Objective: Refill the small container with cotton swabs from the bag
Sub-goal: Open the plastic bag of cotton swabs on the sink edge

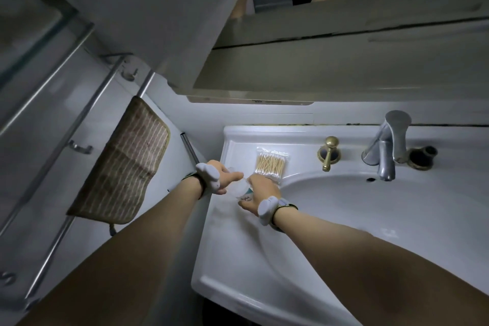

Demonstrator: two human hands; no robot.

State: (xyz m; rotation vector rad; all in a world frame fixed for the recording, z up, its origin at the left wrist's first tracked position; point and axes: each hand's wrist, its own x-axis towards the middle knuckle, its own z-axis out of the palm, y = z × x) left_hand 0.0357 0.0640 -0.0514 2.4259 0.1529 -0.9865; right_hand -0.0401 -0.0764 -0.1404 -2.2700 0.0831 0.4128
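Note:
A clear plastic bag of wooden-stick cotton swabs (270, 163) lies flat on the left rim of the white sink (238, 246). Just in front of it, a small clear round container (239, 189) is held between both hands over the rim. My left hand (225, 178) grips its left side with curled fingers. My right hand (258, 192) grips its right side from above, fingers curled round it and touching the bag's near edge. Both wrists carry white sensor bands. I cannot tell whether the container's lid is on or off.
A chrome faucet (389, 145) and a brass handle (329, 152) stand at the back of the sink. The basin (370, 209) lies to the right. A striped towel (124, 167) hangs on a rail at left. A cabinet (317, 55) overhangs above.

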